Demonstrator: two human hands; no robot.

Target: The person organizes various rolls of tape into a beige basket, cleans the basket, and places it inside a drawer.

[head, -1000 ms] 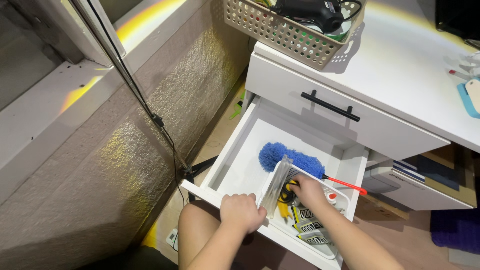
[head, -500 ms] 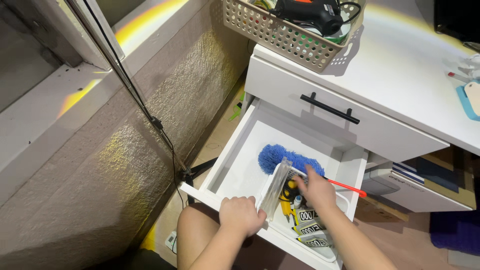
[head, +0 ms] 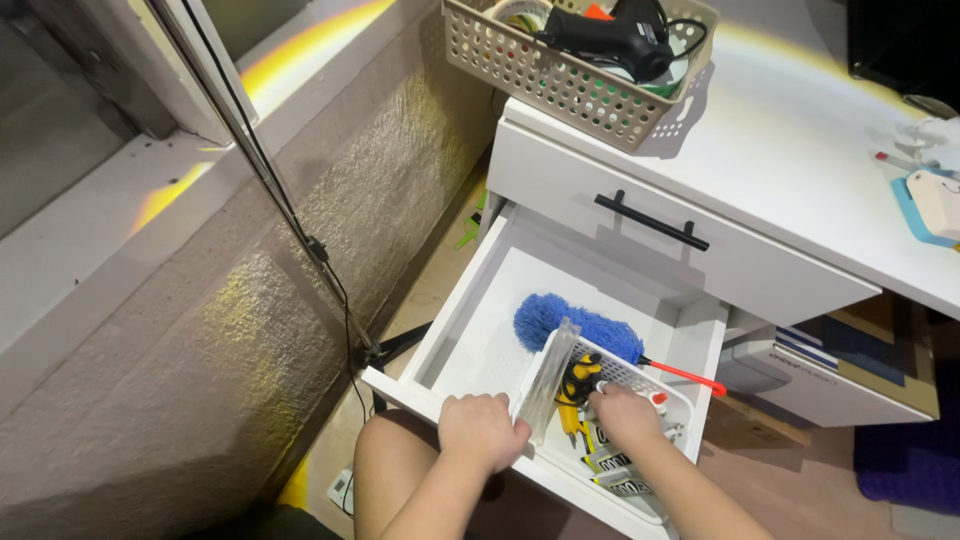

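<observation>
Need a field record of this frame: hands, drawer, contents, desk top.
left hand: gripping the front edge of the open drawer
right hand: inside the white tray, among the tools
tray contents: yellow-handled tool, tubes; details unclear
beside tray: blue duster with red handle
upper drawer: closed, black handle
desk top: beige perforated basket holding a black glue gun

left hand (head: 482,430): fisted grip | right hand (head: 622,414): curled, reaching down
</observation>
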